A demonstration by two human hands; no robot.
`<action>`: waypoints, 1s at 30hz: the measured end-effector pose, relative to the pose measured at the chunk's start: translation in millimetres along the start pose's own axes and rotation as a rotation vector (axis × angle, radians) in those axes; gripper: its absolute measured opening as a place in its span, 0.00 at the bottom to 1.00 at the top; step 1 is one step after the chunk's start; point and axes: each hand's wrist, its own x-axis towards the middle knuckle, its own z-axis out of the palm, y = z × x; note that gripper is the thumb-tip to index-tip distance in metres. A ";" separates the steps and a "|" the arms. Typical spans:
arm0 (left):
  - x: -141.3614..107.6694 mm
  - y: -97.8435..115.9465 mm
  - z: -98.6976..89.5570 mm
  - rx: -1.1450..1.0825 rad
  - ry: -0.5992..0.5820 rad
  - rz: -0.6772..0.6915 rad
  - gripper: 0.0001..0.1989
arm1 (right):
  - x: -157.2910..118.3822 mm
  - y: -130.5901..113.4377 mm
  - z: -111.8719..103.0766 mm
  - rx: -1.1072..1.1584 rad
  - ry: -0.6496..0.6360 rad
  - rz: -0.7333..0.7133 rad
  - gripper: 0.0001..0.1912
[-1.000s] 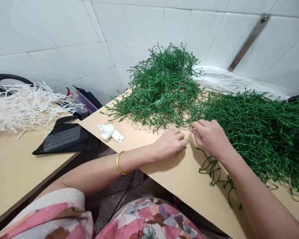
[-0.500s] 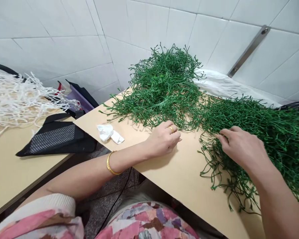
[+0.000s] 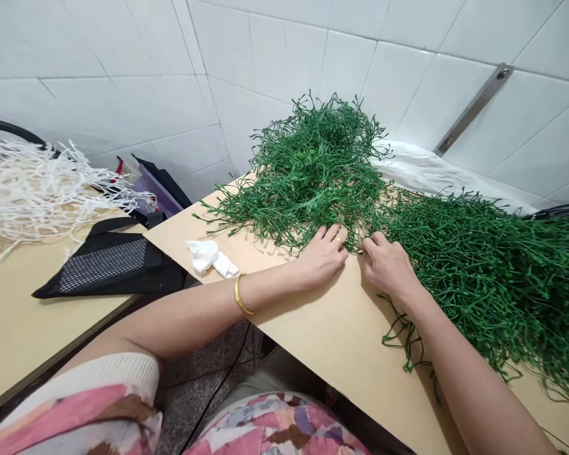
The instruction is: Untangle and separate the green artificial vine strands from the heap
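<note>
My left hand (image 3: 320,259), with a gold ring and bracelet, rests on the tabletop at the near edge of a heaped pile of thin green cords (image 3: 313,170). Its fingers are curled together at the lowest strands, and whatever they hold is hidden. Just to its right, a small gap away, my right hand (image 3: 386,262) has thumb and fingers pinched where green strands meet the bare wood. A second, wider pile of green cords (image 3: 493,265) lies behind and to the right of that hand. The cords have small knotted or forked ends.
A crumpled white tissue (image 3: 211,258) lies left of my left hand on the pale wooden table (image 3: 332,341). White cords (image 3: 42,189) and a black mesh pouch (image 3: 104,262) sit on another table. White plastic (image 3: 417,165) lies against the tiled wall with a metal bracket (image 3: 477,107).
My right hand has moved left, from the right-hand pile to beside my left hand. My left hand has shifted slightly forward to the pile's edge. The view has tilted a little.
</note>
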 end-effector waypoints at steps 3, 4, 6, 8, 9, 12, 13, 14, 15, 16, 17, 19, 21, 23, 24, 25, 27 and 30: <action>1.9 -1.3 2.5 0.018 0.021 0.003 0.14 | -0.4 0.8 -0.9 0.000 -0.022 -0.080 0.12; 1.7 -1.3 3.3 0.018 0.024 0.001 0.14 | -0.4 0.6 -0.8 -0.012 -0.021 -0.090 0.12; 0.7 -1.1 4.6 0.014 0.027 -0.009 0.13 | 0.0 1.8 -0.9 -0.040 -0.014 -0.111 0.11; -0.6 -1.1 6.0 0.005 0.033 -0.015 0.13 | 0.7 6.2 -2.6 -0.037 0.012 -0.130 0.10; -1.2 -1.3 6.7 0.001 0.040 -0.015 0.13 | 1.2 9.7 -4.4 -0.016 0.039 -0.132 0.09; -2.0 -2.7 8.6 -0.018 0.054 -0.012 0.13 | 2.8 23.7 -14.2 0.140 0.210 -0.087 0.07; -2.0 -3.3 9.2 -0.029 0.049 -0.013 0.13 | 3.7 29.1 -18.8 0.213 0.300 -0.048 0.06; -1.9 -3.8 9.7 -0.040 0.040 -0.016 0.13 | 5.0 34.7 -23.9 0.290 0.399 0.003 0.06; -1.8 -4.2 10.1 -0.052 0.031 -0.020 0.13 | 6.8 40.5 -29.2 0.363 0.501 0.071 0.06; -1.6 -4.6 10.4 -0.062 0.024 -0.023 0.13 | 9.2 46.2 -34.5 0.435 0.598 0.151 0.06; -1.4 -4.8 10.7 -0.070 0.020 -0.027 0.13 | 12.3 51.8 -39.8 0.515 0.673 0.233 0.06; -1.3 -5.1 11.1 -0.077 0.024 -0.032 0.12 | 19.8 62.0 -49.9 0.736 0.788 0.357 0.06; -1.8 -5.0 10.7 -0.082 0.027 -0.034 0.12 | 28.0 69.3 -59.4 1.014 0.886 0.397 0.08; -2.9 -4.1 8.5 -0.083 0.028 -0.035 0.12 | 34.8 72.5 -67.4 1.226 0.941 0.395 0.08; -3.2 -3.3 6.3 -0.082 0.027 -0.029 0.11 | 37.1 72.6 -70.4 1.280 0.907 0.385 0.08; -3.2 -2.1 3.3 -0.082 0.027 -0.024 0.11 | 38.7 71.8 -72.4 1.297 0.837 0.368 0.08; -0.5 1.0 -4.9 -0.090 0.028 0.014 0.12 | 39.7 68.2 -73.0 1.251 0.684 0.327 0.08; 14.7 6.2 -16.9 -0.094 0.066 0.054 0.14 | 37.5 60.7 -68.3 1.220 0.620 0.296 0.08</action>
